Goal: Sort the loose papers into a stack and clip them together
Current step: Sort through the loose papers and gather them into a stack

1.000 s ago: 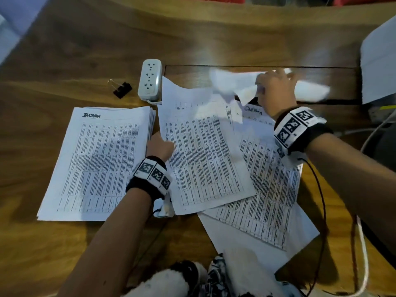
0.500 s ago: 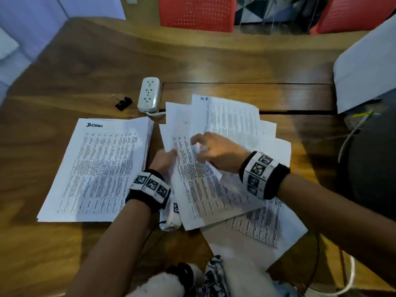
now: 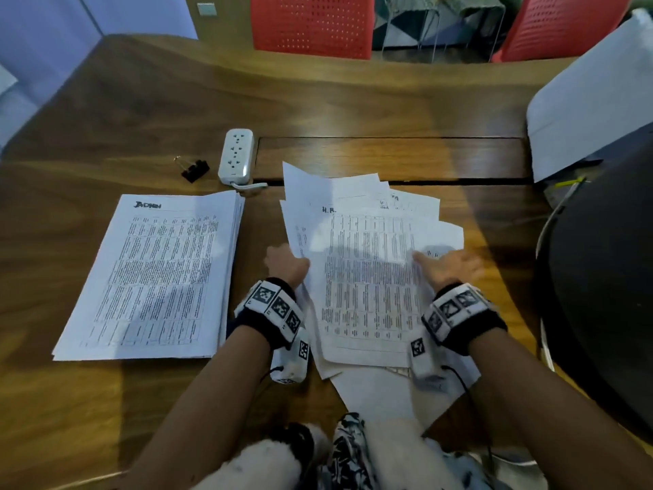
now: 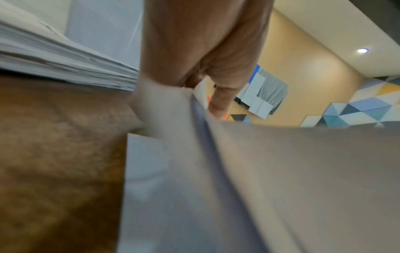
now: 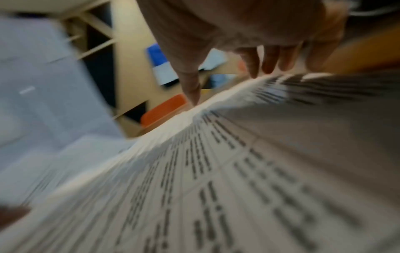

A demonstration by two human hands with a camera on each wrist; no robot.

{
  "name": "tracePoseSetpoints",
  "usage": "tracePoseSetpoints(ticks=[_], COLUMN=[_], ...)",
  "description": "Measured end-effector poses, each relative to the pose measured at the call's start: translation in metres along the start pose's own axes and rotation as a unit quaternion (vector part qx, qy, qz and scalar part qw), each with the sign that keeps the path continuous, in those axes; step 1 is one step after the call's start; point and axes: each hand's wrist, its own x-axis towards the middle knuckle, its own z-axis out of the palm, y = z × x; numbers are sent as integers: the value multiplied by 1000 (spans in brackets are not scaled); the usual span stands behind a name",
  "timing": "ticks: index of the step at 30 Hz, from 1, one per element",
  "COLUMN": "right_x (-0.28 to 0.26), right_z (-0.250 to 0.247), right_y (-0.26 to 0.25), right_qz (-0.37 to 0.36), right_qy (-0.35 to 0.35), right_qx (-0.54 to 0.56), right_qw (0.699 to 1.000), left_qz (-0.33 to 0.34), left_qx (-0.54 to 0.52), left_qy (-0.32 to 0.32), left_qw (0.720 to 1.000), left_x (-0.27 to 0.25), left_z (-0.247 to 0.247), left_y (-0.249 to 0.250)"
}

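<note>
A neat stack of printed sheets (image 3: 155, 277) lies at the left of the wooden table (image 3: 318, 107); its edge (image 4: 65, 63) shows in the left wrist view. Several loose papers (image 3: 367, 270) lie fanned in the middle. My left hand (image 3: 286, 265) pinches their left edge, thumb (image 4: 218, 102) on top and the fingers hidden under the sheets (image 4: 281, 171). At their right edge my right hand (image 3: 448, 265) rests flat, its fingers (image 5: 268, 63) straight on the top printed sheet (image 5: 238, 171). A black binder clip (image 3: 194, 169) lies apart, beyond the neat stack.
A white power strip (image 3: 236, 155) lies beside the clip, at the corner of a recessed panel (image 3: 388, 157). A dark rounded object (image 3: 600, 277) and a white paper pile (image 3: 593, 100) crowd the right side. Two red chairs (image 3: 311, 24) stand behind the table.
My right hand brought a far sheet onto the pile, then slid from the middle to the right edge. The loose sheets now overlap more closely. My left hand stayed at their left edge.
</note>
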Motion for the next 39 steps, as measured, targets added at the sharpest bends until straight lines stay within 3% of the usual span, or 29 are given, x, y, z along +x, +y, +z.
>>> tracePoseSetpoints(ticks=[1, 3, 7, 12, 17, 21, 23, 25, 28, 39], right_x=[2, 4, 30, 16, 13, 16, 20, 23, 22, 19], right_z=[-5, -7, 14, 11, -2, -4, -6, -10, -12, -12], right_y=[4, 3, -8, -35, -31, -21, -16, -9, -6, 1], right_qz=[53, 76, 37, -19, -18, -20, -24, -28, -39, -45], right_qy=[-5, -30, -122, -126, -165, -172, -147, -144, -124, -117], right_qx=[-4, -4, 67, 86, 116, 104, 128, 154, 165, 183], right_qw=[999, 997, 990, 988, 979, 979, 981, 977, 978, 975], left_qz=[-3, 1, 51, 87, 129, 125, 101, 66, 18, -35], left_qx=[39, 103, 205, 233, 229, 308, 345, 365, 342, 212], left_qy=[-12, -26, -27, 2, -74, -113, -87, -19, 43, 70], left_qw=[999, 994, 977, 969, 962, 936, 929, 929, 938, 974], left_x=[-5, -14, -25, -28, -24, -25, -30, -36, -43, -46], left_z=[5, 16, 35, 34, 17, 5, 3, 4, 12, 30], left_y=[4, 9, 10, 2, -10, -22, -26, -28, -26, -19])
